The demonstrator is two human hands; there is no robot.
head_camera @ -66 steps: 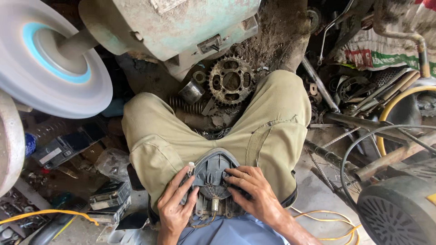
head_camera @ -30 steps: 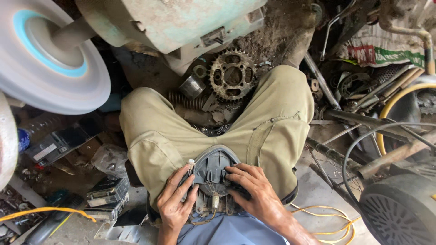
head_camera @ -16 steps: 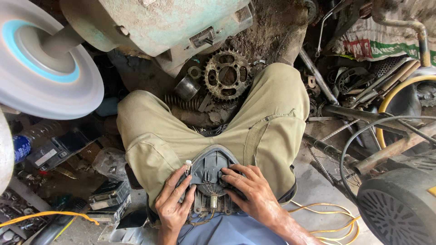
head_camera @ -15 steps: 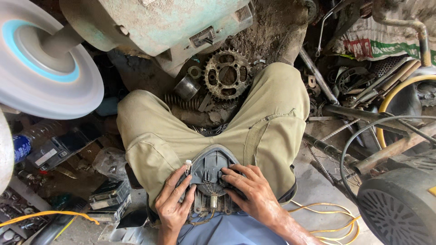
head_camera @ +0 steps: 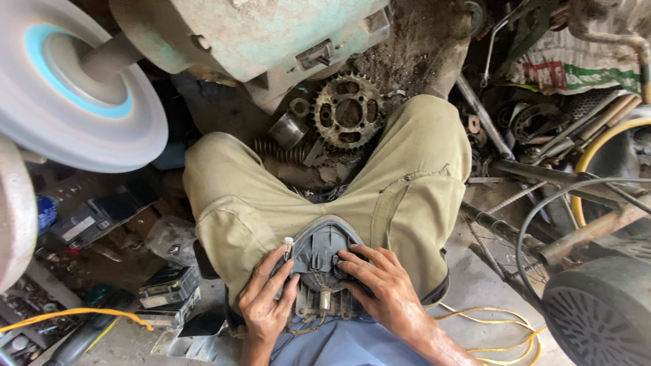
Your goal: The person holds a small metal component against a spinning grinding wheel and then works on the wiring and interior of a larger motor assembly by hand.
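Note:
A grey, dirty motor housing part rests in my lap between my khaki-trousered knees. My left hand grips its left side, the fingers curled around the edge by a small white tip. On its right side lies my right hand, fingers spread over the ribbed face. A small metal stub shows at the lower middle of the part, between my two hands.
A pale green machine body with a spinning buffing wheel stands ahead at the left. A rusty sprocket, a spring and scrap lie between my knees. Battery boxes lie left; rods, cables and a black motor crowd the right.
The view has shifted slightly, and my hands have barely moved on the housing. My right fingers have spread a little further across its face.

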